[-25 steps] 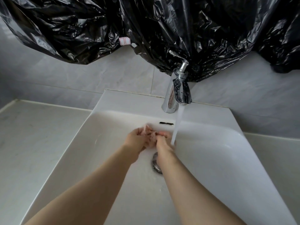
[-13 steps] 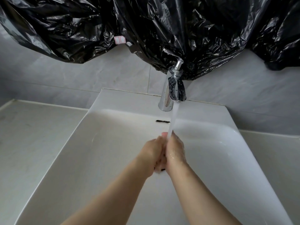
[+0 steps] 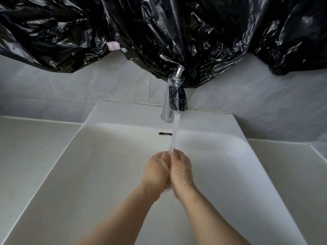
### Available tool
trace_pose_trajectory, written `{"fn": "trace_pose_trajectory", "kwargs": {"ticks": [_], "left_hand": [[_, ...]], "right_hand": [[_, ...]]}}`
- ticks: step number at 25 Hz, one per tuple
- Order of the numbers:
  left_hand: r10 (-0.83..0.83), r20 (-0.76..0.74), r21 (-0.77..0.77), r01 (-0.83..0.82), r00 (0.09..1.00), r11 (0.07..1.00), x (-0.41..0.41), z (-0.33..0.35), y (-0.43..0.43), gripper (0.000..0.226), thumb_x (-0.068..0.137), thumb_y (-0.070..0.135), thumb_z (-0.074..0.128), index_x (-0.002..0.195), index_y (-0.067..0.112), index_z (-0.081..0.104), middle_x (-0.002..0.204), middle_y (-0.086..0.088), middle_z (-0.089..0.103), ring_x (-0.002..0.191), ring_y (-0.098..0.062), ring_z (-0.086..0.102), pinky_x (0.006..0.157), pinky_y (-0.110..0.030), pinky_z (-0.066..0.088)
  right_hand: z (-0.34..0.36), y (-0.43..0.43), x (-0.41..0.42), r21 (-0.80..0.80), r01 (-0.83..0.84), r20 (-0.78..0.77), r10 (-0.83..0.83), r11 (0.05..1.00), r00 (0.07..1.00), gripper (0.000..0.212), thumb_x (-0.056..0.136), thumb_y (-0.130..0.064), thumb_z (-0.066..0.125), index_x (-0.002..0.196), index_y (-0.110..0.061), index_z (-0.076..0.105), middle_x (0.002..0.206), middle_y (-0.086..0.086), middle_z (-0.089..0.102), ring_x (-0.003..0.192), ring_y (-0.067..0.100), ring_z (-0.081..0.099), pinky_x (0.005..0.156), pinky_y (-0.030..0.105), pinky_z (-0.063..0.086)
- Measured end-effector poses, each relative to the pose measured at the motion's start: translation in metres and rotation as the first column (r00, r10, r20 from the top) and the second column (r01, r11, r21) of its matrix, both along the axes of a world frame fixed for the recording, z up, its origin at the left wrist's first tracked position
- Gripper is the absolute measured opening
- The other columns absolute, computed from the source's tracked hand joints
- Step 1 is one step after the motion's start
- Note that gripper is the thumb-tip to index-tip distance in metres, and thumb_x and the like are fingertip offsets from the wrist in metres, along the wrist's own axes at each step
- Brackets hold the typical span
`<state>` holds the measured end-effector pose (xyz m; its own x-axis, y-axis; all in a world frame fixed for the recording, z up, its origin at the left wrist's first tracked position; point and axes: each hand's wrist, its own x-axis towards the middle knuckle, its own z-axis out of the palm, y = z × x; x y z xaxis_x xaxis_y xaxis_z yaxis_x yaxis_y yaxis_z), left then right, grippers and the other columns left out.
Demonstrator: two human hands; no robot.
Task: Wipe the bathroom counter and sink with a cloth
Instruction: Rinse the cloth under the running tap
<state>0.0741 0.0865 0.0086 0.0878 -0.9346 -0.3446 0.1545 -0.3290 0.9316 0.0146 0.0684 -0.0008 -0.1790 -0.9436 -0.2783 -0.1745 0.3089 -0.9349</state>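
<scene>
White sink [image 3: 106, 174] — left hand [image 3: 156, 167] and right hand [image 3: 181, 169] pressed together under running water [image 3: 175, 137] — grip unclear.

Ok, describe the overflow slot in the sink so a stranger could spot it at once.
Find the white rectangular sink and the chrome faucet on its back rim. Below the faucet, on the basin's back wall just left of the water stream, sits the overflow slot: a short horizontal slit, the only dark mark on the white basin.
</scene>
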Motion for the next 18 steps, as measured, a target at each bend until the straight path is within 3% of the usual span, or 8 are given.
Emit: {"fn": "trace_pose_trajectory", "kwargs": {"ticks": [2, 4, 6, 9, 12, 14, 16, 18], "left_hand": [[-0.072, 0.146, -0.075, 0.083, 0.987, 0.994, 0.008, -0.001, 0.002, 0.03, 0.096, 0.022, 0.045, 0.076, 0.003, 0.056, 0.049, -0.006, 0.05, 0.035, -0.014, 0.045, 0.037, -0.019, 0.033], [-0.087, 0.151, -0.133, 0.107, 0.985, 0.985, 0.02, -0.003, 0.0, 0.025, 0.091, 0.026, 0.058, 0.085, 0.001, 0.061, 0.058, -0.005, 0.06, 0.048, -0.018, 0.055, 0.046, -0.022, 0.04], [-0.149, -0.005, -0.185, 0.146, 0.989, 0.972, 0.031, -0.004, -0.001, 0.023, 0.081, 0.012, 0.064, 0.096, -0.004, 0.059, 0.072, -0.018, 0.061, 0.059, -0.029, 0.054, 0.056, -0.029, 0.039], [-0.188, -0.291, -0.168, 0.143, 0.938, 0.975, 0.037, 0.001, -0.002, 0.033, 0.062, -0.013, 0.047, 0.094, -0.007, 0.05, 0.085, -0.023, 0.059, 0.072, -0.035, 0.057, 0.061, -0.038, 0.039], [0.058, -0.118, -0.061, -0.065, 0.991, 0.996, 0.035, 0.003, -0.004, 0.023, 0.074, -0.014, 0.049, 0.088, 0.004, 0.053, 0.077, -0.014, 0.063, 0.061, -0.023, 0.062, 0.056, -0.03, 0.05], [0.162, 0.002, -0.004, -0.162, 0.987, 0.987, 0.035, 0.003, -0.005, 0.003, 0.087, 0.006, 0.056, 0.085, 0.009, 0.056, 0.068, -0.006, 0.061, 0.052, -0.015, 0.06, 0.057, -0.026, 0.051], [0.073, -0.084, 0.099, -0.065, 0.994, 0.993, 0.036, 0.0, -0.005, 0.017, 0.091, 0.023, 0.055, 0.087, 0.007, 0.061, 0.065, -0.004, 0.059, 0.056, -0.016, 0.057, 0.068, -0.032, 0.053], [-0.052, -0.241, 0.082, 0.073, 0.969, 0.994, 0.031, 0.002, 0.001, 0.019, 0.094, 0.019, 0.051, 0.096, 0.004, 0.063, 0.069, -0.007, 0.059, 0.061, -0.017, 0.054, 0.067, -0.032, 0.052]], "right_hand": [[0.001, -0.001, -0.007, 0.127, -0.002, 0.076, -0.008, 0.992, 0.997, 0.04, 0.095, -0.043, 0.042, 0.077, -0.018, 0.066, 0.07, 0.008, 0.069, 0.066, 0.028, 0.068, 0.068, 0.042, 0.058], [-0.001, -0.005, -0.022, 0.113, -0.023, 0.085, 0.014, 0.993, 0.996, 0.032, 0.093, -0.045, 0.048, 0.092, -0.017, 0.062, 0.085, 0.009, 0.071, 0.074, 0.024, 0.068, 0.073, 0.04, 0.057], [0.003, -0.005, -0.035, 0.112, -0.101, 0.242, 0.072, 0.989, 0.968, 0.027, 0.09, -0.037, 0.058, 0.105, -0.015, 0.052, 0.097, 0.007, 0.066, 0.075, 0.018, 0.064, 0.068, 0.033, 0.055], [0.011, 0.0, -0.036, 0.135, -0.289, 0.501, 0.187, 0.948, 0.845, 0.03, 0.082, -0.025, 0.071, 0.101, -0.012, 0.051, 0.077, 0.01, 0.066, 0.06, 0.022, 0.061, 0.051, 0.027, 0.051], [0.01, -0.003, -0.028, 0.133, -0.073, 0.469, 0.002, 0.988, 0.883, 0.03, 0.079, -0.003, 0.065, 0.102, -0.011, 0.047, 0.068, 0.018, 0.06, 0.042, 0.022, 0.052, 0.039, 0.022, 0.039], [0.012, -0.004, -0.027, 0.105, 0.048, 0.438, -0.089, 0.993, 0.895, 0.027, 0.081, 0.004, 0.056, 0.098, -0.015, 0.047, 0.079, 0.018, 0.059, 0.049, 0.024, 0.053, 0.046, 0.026, 0.043], [0.009, -0.003, -0.026, -0.02, 0.048, 0.352, -0.038, 0.999, 0.935, 0.017, 0.083, -0.003, 0.059, 0.091, -0.018, 0.056, 0.088, 0.014, 0.065, 0.066, 0.026, 0.06, 0.057, 0.031, 0.049], [0.002, -0.001, -0.024, -0.154, -0.003, 0.154, 0.027, 0.988, 0.988, 0.018, 0.087, -0.013, 0.061, 0.087, -0.031, 0.062, 0.092, -0.001, 0.069, 0.083, 0.019, 0.064, 0.074, 0.032, 0.052]]}}
